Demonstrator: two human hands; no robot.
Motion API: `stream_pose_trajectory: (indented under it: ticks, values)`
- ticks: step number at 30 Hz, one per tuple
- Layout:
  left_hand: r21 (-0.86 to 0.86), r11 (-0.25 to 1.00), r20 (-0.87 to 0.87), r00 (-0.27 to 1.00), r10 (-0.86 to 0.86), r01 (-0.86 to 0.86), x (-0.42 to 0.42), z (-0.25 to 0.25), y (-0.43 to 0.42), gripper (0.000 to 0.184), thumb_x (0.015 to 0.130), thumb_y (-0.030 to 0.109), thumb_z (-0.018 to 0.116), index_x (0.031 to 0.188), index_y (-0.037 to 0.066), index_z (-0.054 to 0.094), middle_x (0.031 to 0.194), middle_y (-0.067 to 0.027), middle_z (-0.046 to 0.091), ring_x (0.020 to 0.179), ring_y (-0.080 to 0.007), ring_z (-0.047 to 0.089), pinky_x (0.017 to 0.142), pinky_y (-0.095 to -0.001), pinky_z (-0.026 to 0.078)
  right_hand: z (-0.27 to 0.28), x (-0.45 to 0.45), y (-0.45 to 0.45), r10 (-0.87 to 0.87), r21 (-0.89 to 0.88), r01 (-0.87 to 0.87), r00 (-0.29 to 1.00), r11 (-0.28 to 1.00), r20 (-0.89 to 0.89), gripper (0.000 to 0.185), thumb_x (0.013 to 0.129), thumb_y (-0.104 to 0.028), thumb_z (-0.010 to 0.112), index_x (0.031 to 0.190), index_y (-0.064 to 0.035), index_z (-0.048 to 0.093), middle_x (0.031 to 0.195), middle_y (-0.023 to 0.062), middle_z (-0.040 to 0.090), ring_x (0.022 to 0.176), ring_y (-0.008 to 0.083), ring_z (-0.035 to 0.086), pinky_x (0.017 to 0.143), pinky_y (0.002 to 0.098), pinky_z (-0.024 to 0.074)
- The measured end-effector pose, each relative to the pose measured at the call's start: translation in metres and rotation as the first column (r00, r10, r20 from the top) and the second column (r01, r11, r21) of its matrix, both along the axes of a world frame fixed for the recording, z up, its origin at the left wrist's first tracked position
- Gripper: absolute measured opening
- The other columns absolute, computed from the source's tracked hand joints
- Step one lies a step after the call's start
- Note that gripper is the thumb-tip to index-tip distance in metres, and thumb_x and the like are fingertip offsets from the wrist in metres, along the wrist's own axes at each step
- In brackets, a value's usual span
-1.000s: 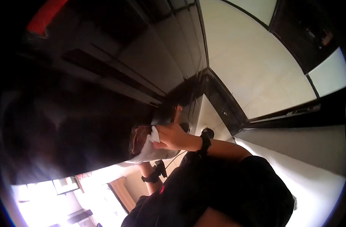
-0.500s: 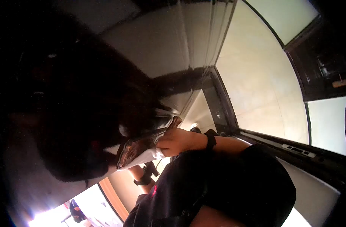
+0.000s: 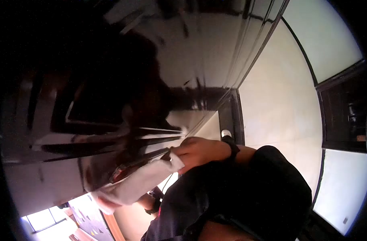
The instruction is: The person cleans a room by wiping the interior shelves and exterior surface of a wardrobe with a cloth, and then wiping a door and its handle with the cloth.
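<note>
A white cloth (image 3: pixel 139 182) stretches along the near edge of a large glossy dark panel (image 3: pixel 91 100). My right hand (image 3: pixel 197 154), with a black band at the wrist, is closed on the cloth's right end, its knuckles close to the panel. At the lower left, my left hand (image 3: pixel 105 204) is at the cloth's other end; its fingers are blurred and partly covered by the cloth. A dark watch or band (image 3: pixel 153 203) shows on the left wrist. The panel mirrors the cloth and a dark figure.
Pale floor tiles (image 3: pixel 280 96) with dark borders lie at the right. A white shoe (image 3: pixel 226 133) shows beyond my right wrist. Dark furniture (image 3: pixel 346 116) stands at the far right. At the lower left are a bright window (image 3: pixel 47 220) and a patterned grey surface (image 3: pixel 87 219).
My left hand has moved down and left, and the cloth is now drawn out longer between my hands. The right hand has shifted slightly right. My view has turned, showing more of the panel.
</note>
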State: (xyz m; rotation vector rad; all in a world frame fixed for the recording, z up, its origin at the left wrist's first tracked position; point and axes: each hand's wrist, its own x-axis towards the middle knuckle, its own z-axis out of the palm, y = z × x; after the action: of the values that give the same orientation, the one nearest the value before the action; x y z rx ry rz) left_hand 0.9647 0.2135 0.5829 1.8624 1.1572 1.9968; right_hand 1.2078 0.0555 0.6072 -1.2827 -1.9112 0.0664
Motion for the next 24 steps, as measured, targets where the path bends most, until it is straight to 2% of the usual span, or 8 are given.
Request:
stream_pose_trajectory:
  ticks: [3,13,15,17,19,22,23,24]
  values:
    - [0.020,0.999,0.000,0.999,0.042,-0.042,0.033,0.005,-0.026,0.072,0.095,0.049,0.042,0.145,0.003,0.019,0.142,-0.0196,0.029,0.121,-0.0334,0.042,0.099,-0.0438,0.038,0.018,0.047,-0.031,-0.179,0.191,0.169,0.983,0.967,0.036,0.046,0.072,-0.042,0.073,0.099,-0.0054,0.063,0.105,0.0122,0.060,0.088,0.0263,0.062,0.079,0.0379,0.0484]
    - [-0.323,0.899,0.012,0.951,-0.310,0.297,0.246,0.006,-0.074,0.072,0.095,0.049,0.042,0.145,0.003,0.019,0.142,-0.0195,0.029,0.121,-0.0335,0.042,0.099,-0.0441,0.038,-0.014,0.195,-0.093,-0.511,-0.177,0.495,0.700,0.851,-0.498,0.075,0.088,-0.027,0.062,0.138,0.0098,0.020,0.116,0.0261,0.037,0.109,0.0350,0.045,0.089,0.0370,0.0407]
    - [0.345,0.935,-0.648,0.743,0.169,0.088,0.237,0.066,-0.115,0.101,0.084,0.040,0.058,0.141,-0.010,-0.009,0.140,-0.0400,0.018,0.130,-0.0455,0.028,0.107,-0.0483,0.023,0.012,0.179,-0.127,-0.496,-0.055,0.528,0.751,0.848,-0.436,0.081,0.085,-0.024,0.063,0.140,0.0111,0.014,0.123,0.0284,0.030,0.110,0.0379,0.041,0.093,0.0400,0.0361]
    - [0.341,0.937,-0.635,0.753,0.172,0.075,0.240,0.060,-0.126,0.100,0.084,0.037,0.058,0.140,-0.012,-0.009,0.139,-0.0428,0.016,0.130,-0.0486,0.028,0.108,-0.0478,0.022,0.011,0.186,-0.126,-0.505,0.020,0.551,0.779,0.834,-0.372,0.087,0.082,-0.022,0.063,0.141,0.0124,0.008,0.130,0.0306,0.022,0.110,0.0408,0.038,0.097,0.0429,0.0314]
    - [0.083,0.982,-0.425,0.897,-0.117,0.167,0.257,0.040,-0.080,0.095,0.084,0.032,0.057,0.141,-0.013,-0.004,0.138,-0.0414,0.021,0.129,-0.0487,0.029,0.108,-0.0468,0.022,0.037,0.212,-0.087,-0.754,0.371,0.737,0.644,0.565,-0.129,0.090,0.081,-0.024,0.063,0.140,0.0151,0.008,0.138,0.0379,0.010,0.123,0.0504,0.024,0.103,0.0525,0.0215]
    - [0.259,0.950,-0.292,0.952,-0.093,0.173,0.298,0.083,-0.081,0.089,0.079,0.039,0.063,0.144,-0.002,0.019,0.119,-0.0305,0.052,0.107,-0.0358,0.054,0.095,-0.0415,0.040,0.079,0.226,-0.028,-0.766,0.567,0.700,0.618,0.435,-0.176,0.083,0.080,-0.026,0.062,0.137,0.0156,0.018,0.145,0.0380,-0.002,0.132,0.0560,0.005,0.105,0.0627,0.0107]
    - [0.472,0.873,-0.672,0.589,0.448,-0.125,0.305,0.120,-0.113,0.091,0.072,0.016,0.060,0.146,-0.004,0.010,0.125,-0.0355,0.046,0.105,-0.0424,0.054,0.096,-0.0449,0.040,0.079,0.229,-0.016,-0.738,0.573,0.676,0.652,0.463,-0.173,0.083,0.080,-0.026,0.062,0.137,0.0156,0.018,0.145,0.0380,-0.002,0.132,0.0560,0.005,0.105,0.0627,0.0107]
    - [0.222,0.974,-0.679,0.709,0.190,-0.048,0.299,0.108,-0.103,0.092,0.072,0.018,0.062,0.147,-0.001,0.010,0.129,-0.0348,0.042,0.113,-0.0440,0.047,0.101,-0.0461,0.033,0.079,0.233,-0.001,-0.729,0.621,0.623,0.674,0.476,-0.117,0.078,0.080,-0.026,0.061,0.134,0.0158,0.023,0.146,0.0351,0.003,0.132,0.0556,0.008,0.105,0.0637,0.0124]
